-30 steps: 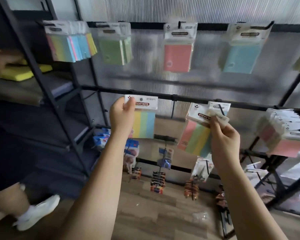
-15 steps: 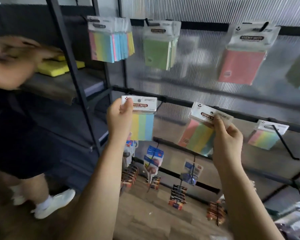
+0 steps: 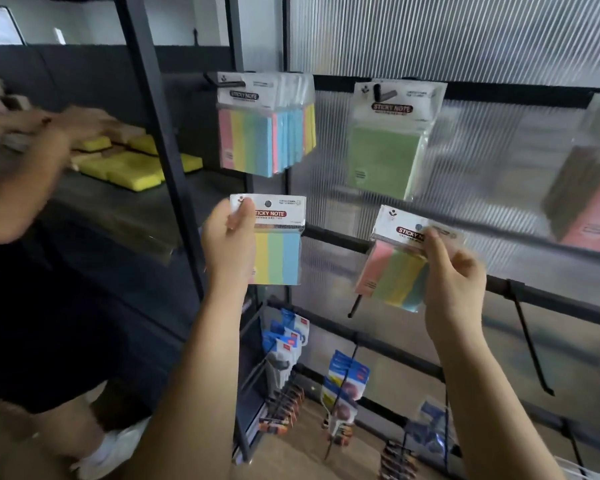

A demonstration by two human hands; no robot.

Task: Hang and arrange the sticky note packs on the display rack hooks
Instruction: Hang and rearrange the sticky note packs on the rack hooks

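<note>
Hooks at upper centre are carrying a striped bundle of packs [image 3: 265, 133] and a green pack [image 3: 383, 157]. My left hand [image 3: 227, 244] is pinching a pastel-striped sticky note pack [image 3: 274, 240] mid-frame; my right hand [image 3: 452, 282] is gripping another striped pack [image 3: 395, 268], tilted.

"STICKY NOTE" was printed in a red banner on four pack headers: the striped pack [image 3: 277, 237], the tilted pack [image 3: 400, 261], the hanging striped packs [image 3: 257, 133] and the green pack [image 3: 388, 140]. Smaller print was unreadable.
</note>
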